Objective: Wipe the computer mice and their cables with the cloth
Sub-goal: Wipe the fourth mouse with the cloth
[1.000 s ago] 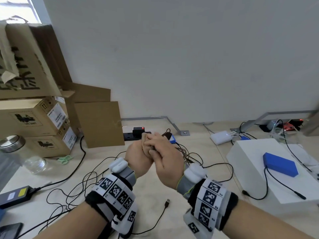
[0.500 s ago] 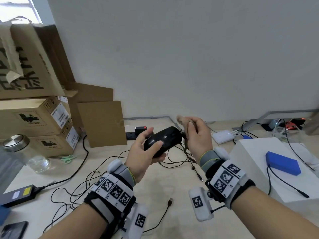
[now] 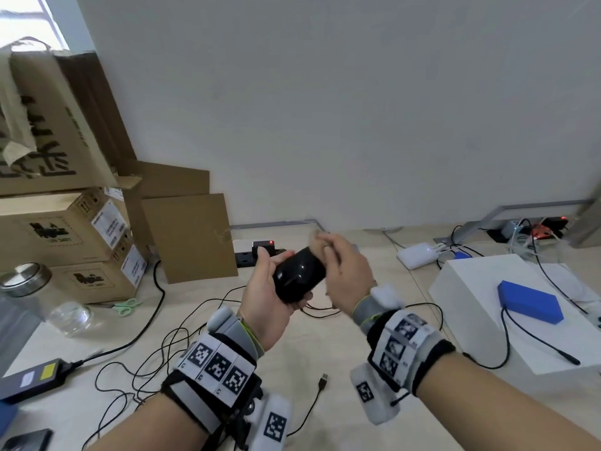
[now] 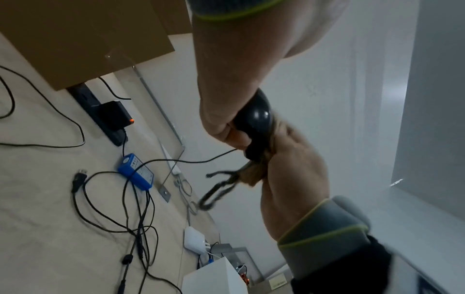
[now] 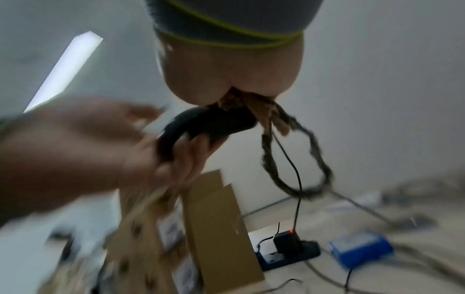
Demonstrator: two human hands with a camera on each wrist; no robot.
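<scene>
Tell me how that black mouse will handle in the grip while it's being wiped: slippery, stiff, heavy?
Probably a bit slippery: the black mouse has a glossy shell with bright highlights. Likely rigid and light, since the left hand alone holds it off the desk. Its thin cable hangs slack, so it should flop and may tug as the right hand rubs with the tan cloth.

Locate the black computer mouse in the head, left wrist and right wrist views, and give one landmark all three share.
Head: black mouse at centre, held in the left hand.
Left wrist: upper centre, between both hands.
Right wrist: centre, cloth pressed on it.
Shared landmark: black power strip with red light.
</scene>
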